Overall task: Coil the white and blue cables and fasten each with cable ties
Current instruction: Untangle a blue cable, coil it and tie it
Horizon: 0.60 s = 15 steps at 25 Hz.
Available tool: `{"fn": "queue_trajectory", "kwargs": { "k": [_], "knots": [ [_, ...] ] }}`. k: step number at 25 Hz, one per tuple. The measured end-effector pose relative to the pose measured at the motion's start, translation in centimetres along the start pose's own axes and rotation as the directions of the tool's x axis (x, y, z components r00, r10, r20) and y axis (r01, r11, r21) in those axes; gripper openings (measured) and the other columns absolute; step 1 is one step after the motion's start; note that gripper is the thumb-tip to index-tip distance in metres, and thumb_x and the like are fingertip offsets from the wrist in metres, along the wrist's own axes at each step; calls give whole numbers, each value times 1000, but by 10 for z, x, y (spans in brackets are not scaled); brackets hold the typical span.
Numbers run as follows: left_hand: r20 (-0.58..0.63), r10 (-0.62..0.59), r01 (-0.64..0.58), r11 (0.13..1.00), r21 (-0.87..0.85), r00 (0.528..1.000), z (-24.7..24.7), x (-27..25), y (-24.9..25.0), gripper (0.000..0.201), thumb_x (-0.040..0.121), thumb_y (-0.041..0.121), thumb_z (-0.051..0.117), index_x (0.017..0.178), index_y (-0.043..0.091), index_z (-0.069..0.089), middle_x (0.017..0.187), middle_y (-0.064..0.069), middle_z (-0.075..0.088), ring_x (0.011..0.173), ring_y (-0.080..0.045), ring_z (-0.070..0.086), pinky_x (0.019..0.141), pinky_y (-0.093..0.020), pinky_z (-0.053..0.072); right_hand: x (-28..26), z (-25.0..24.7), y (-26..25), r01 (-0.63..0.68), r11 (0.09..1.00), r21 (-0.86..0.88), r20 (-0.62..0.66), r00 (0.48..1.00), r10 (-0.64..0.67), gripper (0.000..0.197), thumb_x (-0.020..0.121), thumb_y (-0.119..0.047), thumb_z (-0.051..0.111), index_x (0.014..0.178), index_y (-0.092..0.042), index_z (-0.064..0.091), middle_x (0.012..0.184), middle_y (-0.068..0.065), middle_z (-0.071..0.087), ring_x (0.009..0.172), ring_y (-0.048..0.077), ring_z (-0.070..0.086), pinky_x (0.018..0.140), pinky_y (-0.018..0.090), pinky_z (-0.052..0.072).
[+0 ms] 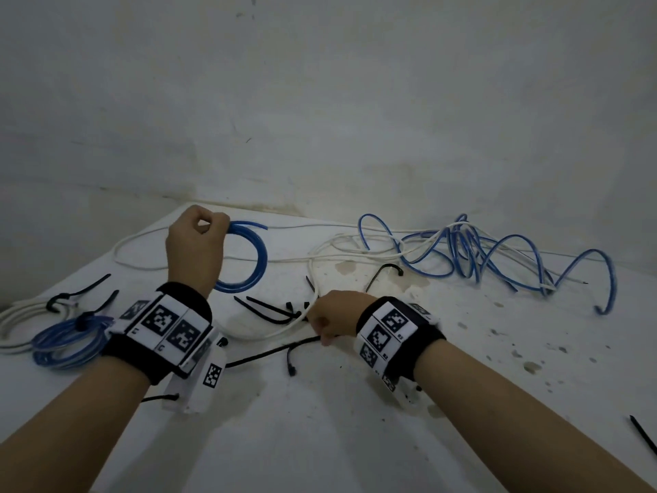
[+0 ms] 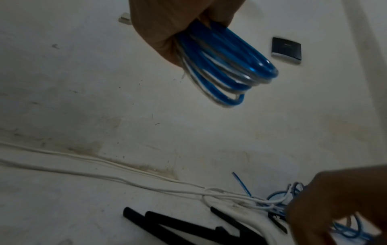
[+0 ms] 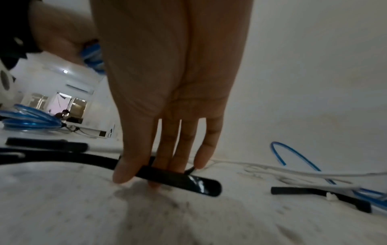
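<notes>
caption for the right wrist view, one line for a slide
Right hand reaches down to pick a black cable tie off the white table, thumb and fingertips closing on it.

Glossy blue cable (image 2: 226, 66); stained matt tabletop (image 1: 355, 421)

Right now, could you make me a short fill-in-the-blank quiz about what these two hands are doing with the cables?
1. The left hand grips a coil of ____ cable.
2. The right hand picks up a black ____ from the table.
3. A blue coil already fastened lies at the ____ edge of the head view.

Missing words: blue; cable tie; left
</notes>
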<state>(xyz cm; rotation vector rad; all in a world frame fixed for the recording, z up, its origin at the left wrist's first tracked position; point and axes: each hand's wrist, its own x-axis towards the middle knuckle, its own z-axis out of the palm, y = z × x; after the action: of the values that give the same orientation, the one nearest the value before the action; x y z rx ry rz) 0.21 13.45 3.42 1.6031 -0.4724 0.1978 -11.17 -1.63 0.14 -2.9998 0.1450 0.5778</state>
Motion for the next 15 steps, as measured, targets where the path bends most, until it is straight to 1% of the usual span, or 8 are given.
{"fn": "queue_trajectory", "kwargs": {
  "k": [2,4,7,9,11,12,14,15],
  "knots": [
    [-13,30,-29,997,67,999,2,-2,-3,20,88,14,48,69,9,44,53,-5,42,48,-19,30,46,-24,30,-12,-5,6,7,997,79,-70,998,-1,11,86,-10,60,96,-10,58,80,0,54,75,17,49,54,18,33],
    [-23,69,-66,992,110,997,5,-4,-5,22,89,14,48,69,11,41,55,-4,43,45,-12,34,41,-12,28,-33,-18,15,-6,976,217,-213,976,54,11,88,-14,57,96,-20,52,75,-2,61,58,13,50,52,22,38],
    [-45,63,-57,991,125,997,13,-6,-4,18,89,15,48,73,11,42,57,-1,45,47,-12,39,46,-13,30,-63,-41,22,101,830,548,-364,923,128,10,91,-10,52,87,-18,55,66,0,64,47,9,52,53,22,41],
    [-35,50,-46,993,111,998,21,-8,0,16,88,16,49,76,8,43,57,0,44,50,-13,37,50,-20,30,-76,-49,12,205,626,753,-344,933,108,15,90,-4,49,83,-12,59,73,5,69,55,11,63,53,20,46],
    [-16,61,-59,994,91,998,30,-12,4,17,89,17,48,74,9,43,59,1,45,52,-11,39,51,-21,31,-85,-48,-4,263,412,873,-282,959,-16,19,92,-1,45,87,-10,61,86,8,72,73,17,70,63,21,54],
    [-14,67,-65,995,74,998,33,-13,5,19,89,18,48,71,13,42,59,1,46,52,-10,39,51,-22,32,-87,-47,-11,280,344,896,-260,960,-103,21,92,1,44,91,-11,61,93,8,72,83,20,70,70,24,56],
    [-20,58,-58,998,29,998,36,-15,7,25,90,18,47,66,20,39,60,1,45,52,-13,37,51,-22,32,-90,-44,-24,329,304,894,-265,936,-232,23,89,6,47,97,-11,61,98,6,71,95,22,68,78,28,56],
    [-25,58,-58,998,6,998,37,-14,8,27,90,18,46,65,22,38,59,1,45,53,-14,36,52,-23,32,-90,-43,-28,356,317,879,-294,928,-229,22,88,6,52,96,-11,61,95,6,71,95,23,68,77,27,57]
  ]
}}
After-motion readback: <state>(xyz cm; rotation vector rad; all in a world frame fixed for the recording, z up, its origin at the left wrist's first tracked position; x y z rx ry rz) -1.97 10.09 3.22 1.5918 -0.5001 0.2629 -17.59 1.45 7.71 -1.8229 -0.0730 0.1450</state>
